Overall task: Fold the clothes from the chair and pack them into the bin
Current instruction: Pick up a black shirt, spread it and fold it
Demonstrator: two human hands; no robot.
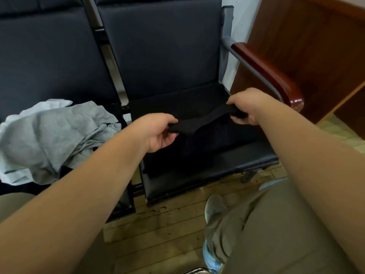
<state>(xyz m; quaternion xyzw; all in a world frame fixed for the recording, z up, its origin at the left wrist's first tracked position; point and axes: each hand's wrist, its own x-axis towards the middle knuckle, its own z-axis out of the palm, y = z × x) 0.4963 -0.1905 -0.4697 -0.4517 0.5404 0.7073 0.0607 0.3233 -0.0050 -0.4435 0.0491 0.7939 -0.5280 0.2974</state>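
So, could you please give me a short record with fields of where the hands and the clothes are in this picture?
left hand: pinches one end of the black garment's lifted edge
right hand: grips the other end of that edge
black garment: edge stretched between the hands, the rest lying on the right seat
grey clothes: unfolded heap on the left seat
bin: not in view
stage: black garment in hand, grey clothes not yet folded
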